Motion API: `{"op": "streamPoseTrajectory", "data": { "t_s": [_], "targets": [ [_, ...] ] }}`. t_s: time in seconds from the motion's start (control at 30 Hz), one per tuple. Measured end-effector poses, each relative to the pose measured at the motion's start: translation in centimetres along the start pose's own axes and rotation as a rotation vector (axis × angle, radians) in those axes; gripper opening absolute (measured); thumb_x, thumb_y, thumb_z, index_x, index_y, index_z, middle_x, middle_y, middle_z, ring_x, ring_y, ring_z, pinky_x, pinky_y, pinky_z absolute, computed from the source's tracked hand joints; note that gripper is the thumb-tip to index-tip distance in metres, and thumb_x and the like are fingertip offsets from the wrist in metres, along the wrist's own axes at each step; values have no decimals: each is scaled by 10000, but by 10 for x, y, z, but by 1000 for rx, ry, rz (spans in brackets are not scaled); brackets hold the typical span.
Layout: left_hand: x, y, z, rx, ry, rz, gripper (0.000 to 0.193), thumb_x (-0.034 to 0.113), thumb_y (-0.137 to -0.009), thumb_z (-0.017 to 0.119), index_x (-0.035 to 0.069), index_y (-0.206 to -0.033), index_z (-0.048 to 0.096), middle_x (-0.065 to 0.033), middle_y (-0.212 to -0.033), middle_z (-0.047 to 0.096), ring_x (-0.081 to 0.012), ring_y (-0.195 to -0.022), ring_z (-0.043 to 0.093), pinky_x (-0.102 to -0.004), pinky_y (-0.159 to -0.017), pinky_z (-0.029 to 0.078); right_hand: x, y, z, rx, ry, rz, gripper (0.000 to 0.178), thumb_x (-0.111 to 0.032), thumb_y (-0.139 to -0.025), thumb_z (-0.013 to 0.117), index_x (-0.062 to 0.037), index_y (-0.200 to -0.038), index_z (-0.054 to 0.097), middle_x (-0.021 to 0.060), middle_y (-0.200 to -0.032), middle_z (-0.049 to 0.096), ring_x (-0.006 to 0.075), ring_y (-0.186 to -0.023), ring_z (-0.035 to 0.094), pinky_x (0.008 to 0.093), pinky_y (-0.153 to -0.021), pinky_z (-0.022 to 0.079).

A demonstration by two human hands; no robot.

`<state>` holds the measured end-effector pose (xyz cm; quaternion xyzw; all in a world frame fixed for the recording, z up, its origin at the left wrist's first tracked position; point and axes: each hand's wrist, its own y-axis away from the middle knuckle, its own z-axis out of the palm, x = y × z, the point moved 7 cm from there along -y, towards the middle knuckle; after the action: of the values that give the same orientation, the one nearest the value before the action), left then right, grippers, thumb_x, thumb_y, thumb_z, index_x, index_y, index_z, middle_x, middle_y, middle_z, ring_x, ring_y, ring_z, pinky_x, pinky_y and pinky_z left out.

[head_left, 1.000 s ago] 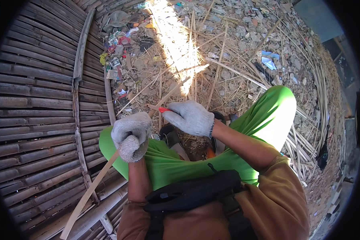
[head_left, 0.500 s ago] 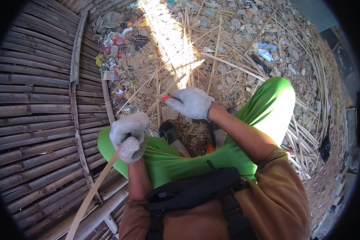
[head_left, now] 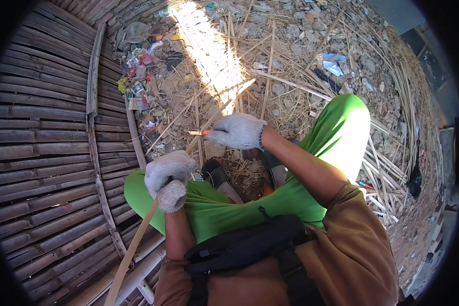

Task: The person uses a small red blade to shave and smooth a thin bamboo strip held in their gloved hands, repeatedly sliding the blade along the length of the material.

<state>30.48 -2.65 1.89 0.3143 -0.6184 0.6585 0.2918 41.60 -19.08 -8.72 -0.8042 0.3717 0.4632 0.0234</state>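
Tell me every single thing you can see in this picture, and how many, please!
Long strip: one, tan, running through the left hand
Small tool: one, red, in the right hand
Slats: many, grey-brown, left side
Litter: many, mixed colours, upper left
Loose strips: many, pale, across the ground
Scraps: count unclear, blue and white, upper right
Bag: one, black, at the waist
Shoes: two, dark, between the knees
Trousers: one pair, green, on the legs
Sleeves: two, brown, lower edge
Left hand: one, grey-white glove, centre-left
Right hand: one, grey-white glove, centre
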Motion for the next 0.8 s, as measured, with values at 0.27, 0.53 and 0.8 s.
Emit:
{"op": "streamPoseTrajectory", "data": {
  "t_s": [0.27, 0.53, 0.8],
  "targets": [
    [3, -6, 2, -37, 111, -37, 393, 337, -872, 762, -40, -822, 663, -47, -573, 495, -214, -487, 466, -377, -488, 411, 41, -4, -13, 49, 138, 117, 688, -645, -1081, 473, -22, -1028, 762, 244, -835, 712, 448, -803, 714, 519, -769, 556],
    [-10, 4, 0, -28, -3, -72, 464, 385, -828, 823, -66, -909, 747, -106, -698, 647, -264, -611, 611, -404, -628, 538, 5, 2, -1, -30, -144, -153, 665, -656, -1073, 498, -59, -1023, 785, 168, -853, 738, 267, -792, 711, 428, -797, 574],
    [2, -4, 3, -88, -16, -18, 440, 386, -867, 793, -46, -867, 707, -114, -685, 629, -253, -573, 577, -415, -573, 501, -33, 21, -4, 17, 25, -254, 722, -690, -1059, 486, -28, -1085, 773, 223, -963, 757, 432, -895, 730, 494, -843, 571]
  ]
}}
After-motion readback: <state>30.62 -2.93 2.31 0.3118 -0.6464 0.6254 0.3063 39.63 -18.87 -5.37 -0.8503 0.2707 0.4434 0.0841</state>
